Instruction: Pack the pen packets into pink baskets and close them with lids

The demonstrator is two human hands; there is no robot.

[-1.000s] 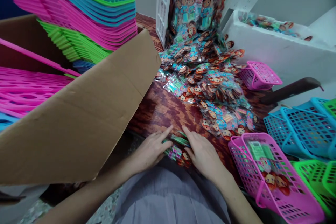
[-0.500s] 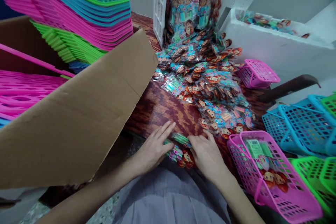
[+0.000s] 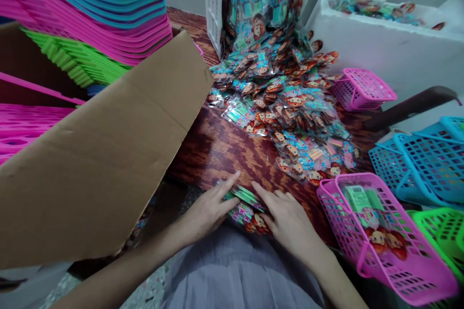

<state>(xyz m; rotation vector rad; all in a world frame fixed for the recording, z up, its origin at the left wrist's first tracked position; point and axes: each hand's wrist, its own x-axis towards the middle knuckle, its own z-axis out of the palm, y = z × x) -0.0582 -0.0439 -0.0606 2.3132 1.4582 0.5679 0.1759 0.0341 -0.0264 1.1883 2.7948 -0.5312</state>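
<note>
At the table's near edge, a small stack of clear plastic packets (image 3: 243, 211) with green sticks and a red-haired cartoon figure lies between my two hands. My left hand (image 3: 206, 212) grips the stack's left side, its thumb over the packets and index finger stretched along the far side. On the right side, my right hand (image 3: 290, 215) holds the stack with the thumb at the near part and the index finger pointing forward. The fingertips under the packets are hidden. Beyond them, a large heap of similar packets (image 3: 268, 91) spreads over the wood-patterned table (image 3: 217, 145).
A cardboard box (image 3: 119, 154) with stacked coloured baskets (image 3: 119, 24) stands left. A pink basket (image 3: 391, 203) holding packets is at right, beside blue (image 3: 438, 164) and green baskets (image 3: 445, 227). Behind are a white crate (image 3: 213, 5), a white foam box (image 3: 377, 43) and another pink basket (image 3: 362, 88).
The view has shifted slightly. My right hand's fingers have straightened from a curl, and my left fingers have shifted around the stack. The packets stay between my hands.
</note>
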